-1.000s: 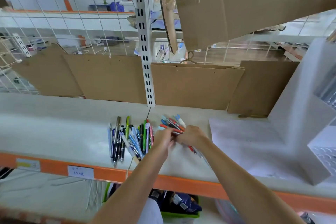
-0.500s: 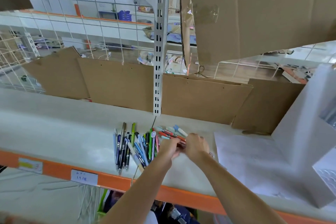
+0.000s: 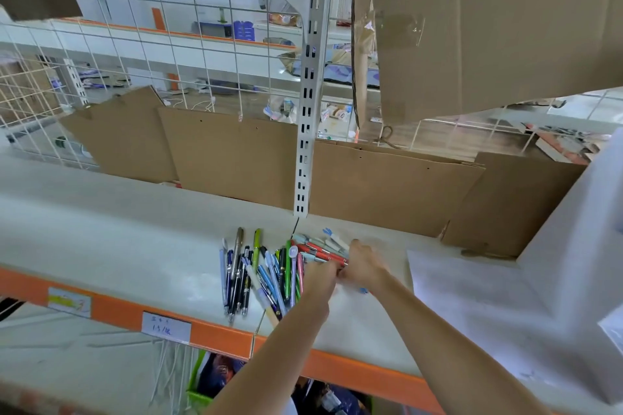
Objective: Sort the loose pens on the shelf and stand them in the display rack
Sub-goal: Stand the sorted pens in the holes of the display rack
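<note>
Pens (image 3: 266,273) heaped mid-shelf (image 3: 101,246), w/ red/white bunch fanned at right. L hand (image 3: 320,274) & R hand (image 3: 362,264) curled round that bunch, prob. squaring it for sorting (rack (image 3: 569,263) at far right, apart).

Shelf-edge label (image 3: 166,327): "13/18", uncertain

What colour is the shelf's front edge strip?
Orange, seen in the head view: the front edge strip runs below the shelf.
</note>
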